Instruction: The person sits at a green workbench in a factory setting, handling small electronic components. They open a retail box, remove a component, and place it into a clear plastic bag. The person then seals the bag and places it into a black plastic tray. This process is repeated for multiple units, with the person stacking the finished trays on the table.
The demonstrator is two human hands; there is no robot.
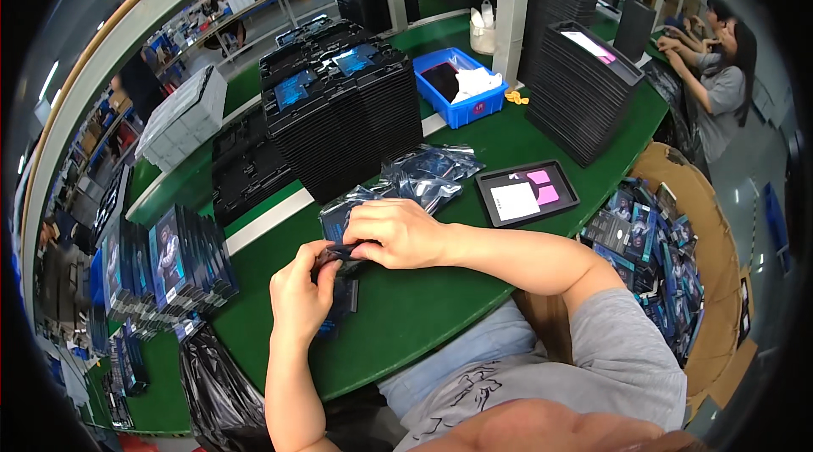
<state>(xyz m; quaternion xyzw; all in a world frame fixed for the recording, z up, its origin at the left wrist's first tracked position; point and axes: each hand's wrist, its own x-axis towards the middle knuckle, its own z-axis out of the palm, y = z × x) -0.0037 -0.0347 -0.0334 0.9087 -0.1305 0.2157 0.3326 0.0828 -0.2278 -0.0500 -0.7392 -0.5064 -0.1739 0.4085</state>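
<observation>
At the near edge of the green work table (423, 316), the left hand (298, 295) and the right hand (398, 234) are closed together on a small flat dark part (337, 254), fingertips pinching it from both sides just above the table. A dark rectangular piece (345, 295) lies on the table right under the hands. Just beyond the right hand sits a heap of shiny silver-grey plastic pouches (423, 174). Toward the right edge lies a shallow black tray with a white card and pink labels (526, 193). Farther back stand tall stacks of black moulded trays (339, 105), with a blue plastic bin (460, 86) behind them near the far edge.
</observation>
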